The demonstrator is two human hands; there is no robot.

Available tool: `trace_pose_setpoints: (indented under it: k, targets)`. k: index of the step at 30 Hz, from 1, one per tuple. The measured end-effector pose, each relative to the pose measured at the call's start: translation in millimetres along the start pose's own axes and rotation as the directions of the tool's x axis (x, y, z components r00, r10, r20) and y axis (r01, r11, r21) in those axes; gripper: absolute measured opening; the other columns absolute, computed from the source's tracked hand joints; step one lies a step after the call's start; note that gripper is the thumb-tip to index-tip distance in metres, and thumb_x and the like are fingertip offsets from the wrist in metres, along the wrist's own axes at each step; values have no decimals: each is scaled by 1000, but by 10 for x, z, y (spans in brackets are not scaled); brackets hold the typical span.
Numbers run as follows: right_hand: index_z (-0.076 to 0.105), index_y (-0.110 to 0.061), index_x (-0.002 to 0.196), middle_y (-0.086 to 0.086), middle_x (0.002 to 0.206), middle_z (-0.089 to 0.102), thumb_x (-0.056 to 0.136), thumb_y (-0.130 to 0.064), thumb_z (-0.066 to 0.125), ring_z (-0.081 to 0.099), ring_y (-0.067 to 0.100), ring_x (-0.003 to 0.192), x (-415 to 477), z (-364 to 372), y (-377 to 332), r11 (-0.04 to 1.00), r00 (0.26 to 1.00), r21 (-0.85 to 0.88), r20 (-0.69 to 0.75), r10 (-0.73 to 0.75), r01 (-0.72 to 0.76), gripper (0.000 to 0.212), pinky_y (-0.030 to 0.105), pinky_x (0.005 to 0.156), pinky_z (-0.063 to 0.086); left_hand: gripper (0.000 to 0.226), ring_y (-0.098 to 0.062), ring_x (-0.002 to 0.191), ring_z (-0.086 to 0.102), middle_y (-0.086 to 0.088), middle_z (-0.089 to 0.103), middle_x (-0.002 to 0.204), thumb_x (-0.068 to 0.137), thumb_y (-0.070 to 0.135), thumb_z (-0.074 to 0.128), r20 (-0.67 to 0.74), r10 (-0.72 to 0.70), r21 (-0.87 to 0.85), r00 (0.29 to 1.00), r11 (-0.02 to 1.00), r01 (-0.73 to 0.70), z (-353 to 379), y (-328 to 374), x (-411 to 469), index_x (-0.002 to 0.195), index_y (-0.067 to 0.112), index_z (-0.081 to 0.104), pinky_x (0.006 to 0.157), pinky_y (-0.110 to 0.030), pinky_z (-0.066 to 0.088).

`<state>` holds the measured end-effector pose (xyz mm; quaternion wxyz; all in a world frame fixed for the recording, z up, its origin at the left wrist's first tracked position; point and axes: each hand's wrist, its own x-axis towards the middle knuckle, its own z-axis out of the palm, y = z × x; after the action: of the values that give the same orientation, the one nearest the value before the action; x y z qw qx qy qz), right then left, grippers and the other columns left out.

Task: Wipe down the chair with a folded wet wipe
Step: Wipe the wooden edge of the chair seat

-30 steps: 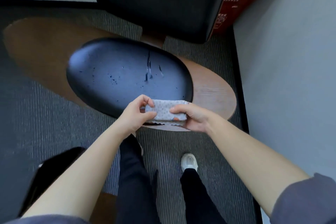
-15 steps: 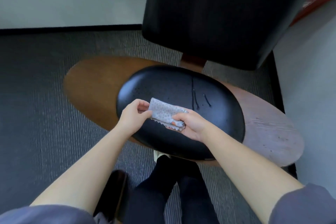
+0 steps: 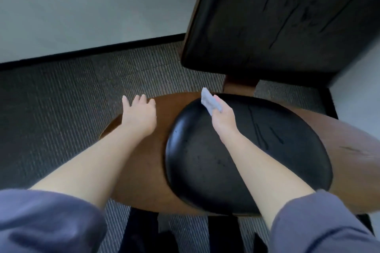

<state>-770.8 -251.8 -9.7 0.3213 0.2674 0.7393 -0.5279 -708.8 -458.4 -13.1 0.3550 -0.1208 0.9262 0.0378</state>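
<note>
Wall (image 3: 92,6) ahead & to my left: plain, pale grey-white w/ a cool bluish cast, softly lit (a bit darker toward the top left corner). Black baseboard (image 3: 92,52) runs along its foot, slanting up to the right in my view. Below it, carpet (image 3: 61,98): grey, short pile, ribbed in fine light/dark stripes, dimmer at the left edge. Same carpet shows further right & down at the btm edge. 2nd wall (image 3: 357,80) on my right, approx. the same pale tone, meets the floor w/ another black skirting strip (image 3: 330,102).
</note>
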Motion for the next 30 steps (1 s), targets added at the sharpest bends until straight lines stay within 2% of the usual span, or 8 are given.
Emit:
trace_pose_setpoints:
  k: [2, 5, 9, 14, 19, 21, 27, 30]
  targets:
    - [48, -23, 140, -19, 117, 49, 103, -17, 39, 44, 2, 120, 273, 86, 25, 992, 986, -34, -107, -124, 121, 38, 21, 110, 26, 39, -32, 136, 41, -15, 46, 143, 99, 21, 42, 37, 27, 21, 999, 999, -28, -30, -56, 347, 136, 9, 45, 116, -57, 14]
    - [43, -29, 142, -12, 137, 51, 95, 0, 34, 45, 11, 128, 723, 101, 131, 792, 934, -560, -84, -346, 243, 57, 43, 120, 16, 30, -34, 116, 58, -17, 61, 125, 99, 19, 43, 123, 39, -141, 992, 990, -21, -27, -142, 760, 121, 6, 61, 108, -47, 39]
    - [37, -18, 145, 12, 134, 55, 97, -9, 38, 46, 28, 128, 1122, 234, 245, 401, 983, -908, 55, -177, 123, 49, 50, 119, 4, 31, -29, 114, 60, -12, 63, 126, 99, 22, 52, 167, 71, -370, 983, 929, -4, -25, -201, 992, 124, 12, 67, 98, -36, 49]
    - [35, -14, 147, 7, 149, 42, 98, -19, 35, 40, 22, 134, 1143, 483, 218, 103, 954, -961, 234, -188, 256, 49, 51, 119, -4, 30, -20, 122, 55, -4, 62, 130, 95, 21, 62, 252, 79, -561, 965, 824, 79, -76, -300, 1036, 123, 13, 67, 103, -25, 37]
    - [15, -15, 154, 3, 161, 17, 100, -17, 33, 23, 17, 145, 1049, 587, 267, 34, 956, -964, 254, -146, 262, 58, 57, 117, -6, 28, -21, 124, 53, -3, 63, 129, 94, 20, 64, 339, 74, -626, 938, 762, 166, -75, -339, 1109, 120, 14, 69, 108, -29, 35]
    - [14, -15, 154, 5, 161, 15, 99, -17, 34, 16, 16, 147, 1046, 725, 216, 110, 978, -980, 150, -148, 167, 59, 58, 116, -5, 25, -21, 119, 56, -4, 65, 124, 93, 21, 66, 357, 74, -662, 931, 723, 196, -41, -371, 1121, 117, 15, 71, 103, -29, 39]
    - [7, -16, 155, 3, 162, 8, 100, -17, 34, 13, 13, 148, 856, 838, 326, 85, 957, -963, 241, -163, 257, 62, 57, 117, -6, 27, -23, 115, 59, -5, 66, 122, 92, 26, 67, 392, 80, -685, 916, 691, 233, -20, -405, 1113, 117, 17, 71, 107, -37, 44]
    - [8, -16, 155, 4, 162, 11, 99, -17, 35, 15, 14, 147, 754, 993, 281, 193, 963, -953, 200, -180, 234, 62, 56, 117, -5, 29, -22, 110, 62, -5, 68, 116, 92, 28, 66, 380, 49, -714, 924, 650, 259, 6, -519, 1032, 117, 15, 70, 102, -32, 46]
